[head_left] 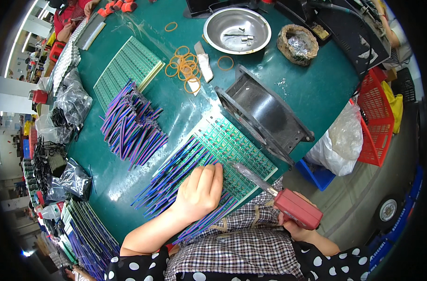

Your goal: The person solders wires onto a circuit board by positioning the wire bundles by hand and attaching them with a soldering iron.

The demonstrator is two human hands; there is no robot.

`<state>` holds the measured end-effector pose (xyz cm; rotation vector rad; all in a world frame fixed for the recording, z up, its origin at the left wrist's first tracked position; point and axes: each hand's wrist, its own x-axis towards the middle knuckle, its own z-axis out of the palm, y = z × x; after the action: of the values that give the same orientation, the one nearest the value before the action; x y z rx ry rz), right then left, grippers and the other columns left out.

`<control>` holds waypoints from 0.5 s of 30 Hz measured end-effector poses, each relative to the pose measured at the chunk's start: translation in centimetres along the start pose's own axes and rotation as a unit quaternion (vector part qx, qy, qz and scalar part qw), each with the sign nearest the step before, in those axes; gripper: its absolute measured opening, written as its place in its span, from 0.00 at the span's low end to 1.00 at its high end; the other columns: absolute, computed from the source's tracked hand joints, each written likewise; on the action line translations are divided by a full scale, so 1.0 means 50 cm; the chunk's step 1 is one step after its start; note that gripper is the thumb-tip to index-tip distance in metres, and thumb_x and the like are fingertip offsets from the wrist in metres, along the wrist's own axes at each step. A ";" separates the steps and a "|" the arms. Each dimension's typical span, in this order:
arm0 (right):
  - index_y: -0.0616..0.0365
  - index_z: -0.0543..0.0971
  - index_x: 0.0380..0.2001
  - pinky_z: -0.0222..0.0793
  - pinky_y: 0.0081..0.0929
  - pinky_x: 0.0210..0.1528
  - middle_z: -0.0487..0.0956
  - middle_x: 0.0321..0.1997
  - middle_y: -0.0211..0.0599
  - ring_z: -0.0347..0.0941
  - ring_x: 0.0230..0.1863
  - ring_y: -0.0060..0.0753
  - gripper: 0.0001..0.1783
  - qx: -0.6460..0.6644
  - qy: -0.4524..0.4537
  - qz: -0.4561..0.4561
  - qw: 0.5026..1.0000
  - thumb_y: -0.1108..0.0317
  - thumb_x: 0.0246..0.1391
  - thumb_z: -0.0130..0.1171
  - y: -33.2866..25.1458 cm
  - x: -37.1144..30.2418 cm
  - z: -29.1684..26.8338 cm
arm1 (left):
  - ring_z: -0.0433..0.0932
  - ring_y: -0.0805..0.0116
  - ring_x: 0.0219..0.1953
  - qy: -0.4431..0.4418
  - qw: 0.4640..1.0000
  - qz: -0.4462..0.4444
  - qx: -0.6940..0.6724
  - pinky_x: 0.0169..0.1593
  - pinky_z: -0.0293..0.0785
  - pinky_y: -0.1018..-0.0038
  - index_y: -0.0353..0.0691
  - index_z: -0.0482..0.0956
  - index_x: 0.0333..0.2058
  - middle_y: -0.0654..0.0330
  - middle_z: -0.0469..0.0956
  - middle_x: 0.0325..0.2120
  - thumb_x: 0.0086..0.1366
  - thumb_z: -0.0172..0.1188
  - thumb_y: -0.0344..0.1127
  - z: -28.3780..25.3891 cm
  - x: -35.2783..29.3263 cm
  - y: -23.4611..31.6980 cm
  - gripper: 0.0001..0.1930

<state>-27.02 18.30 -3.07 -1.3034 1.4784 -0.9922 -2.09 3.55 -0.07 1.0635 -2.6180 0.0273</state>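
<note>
A green circuit board panel (234, 143) lies at a slant on the table in front of me, with rows of small parts. Blue, purple and black wires (169, 180) stretch from its left side toward me. My left hand (201, 192) rests over these wires, fingers closed and pressed to the board on a wire; the fingertips hide its end. My right hand (293, 227) is wrapped round the red handle of a soldering gun (297, 209). The gun's wrapped metal barrel points up and left, its tip just right of my left fingertips, at the board.
Behind lie a loose wire bundle (133, 126), stacked circuit panels (126, 70) and rubber bands (185, 68). A black fan frame (265, 114) stands close beyond the board. Farther back are a steel bowl (237, 30) and a rough round pot (297, 44). Red crates (377, 117) stand right.
</note>
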 end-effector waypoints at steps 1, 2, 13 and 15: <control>0.71 0.74 0.48 0.74 0.25 0.31 0.81 0.37 0.42 0.80 0.28 0.34 0.34 -0.010 -0.012 -0.009 1.000 0.55 0.44 0.70 -0.001 0.003 -0.002 | 0.75 0.63 0.30 0.004 1.000 0.000 0.004 0.31 0.74 0.74 0.28 0.79 0.38 0.55 0.74 0.30 0.47 0.62 0.24 0.002 -0.001 0.000 0.16; 0.71 0.74 0.48 0.74 0.25 0.31 0.81 0.37 0.42 0.80 0.28 0.34 0.34 -0.009 -0.013 -0.008 1.000 0.55 0.44 0.70 -0.004 0.014 -0.005 | 0.75 0.63 0.30 0.008 1.000 0.000 0.008 0.31 0.74 0.74 0.28 0.79 0.38 0.55 0.74 0.30 0.48 0.62 0.24 0.003 -0.002 0.001 0.16; 0.70 0.73 0.50 0.76 0.26 0.34 0.81 0.40 0.43 0.81 0.31 0.36 0.38 -0.090 -0.011 -0.139 0.986 0.53 0.42 0.72 -0.010 0.049 0.008 | 0.76 0.63 0.30 -0.002 1.000 0.000 0.014 0.31 0.75 0.74 0.27 0.78 0.38 0.54 0.74 0.30 0.48 0.62 0.24 0.001 0.000 0.000 0.15; 0.70 0.73 0.50 0.76 0.28 0.36 0.80 0.42 0.46 0.81 0.33 0.39 0.38 -0.096 -0.019 -0.153 0.983 0.53 0.42 0.72 -0.002 0.048 0.006 | 0.75 0.63 0.30 -0.006 1.000 0.000 0.014 0.32 0.75 0.74 0.27 0.78 0.38 0.54 0.74 0.31 0.48 0.61 0.24 -0.001 0.001 0.001 0.15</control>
<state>-26.82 15.91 -3.33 -1.7173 1.3985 -1.0303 -2.16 3.58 -0.01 1.0755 -2.6361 0.0595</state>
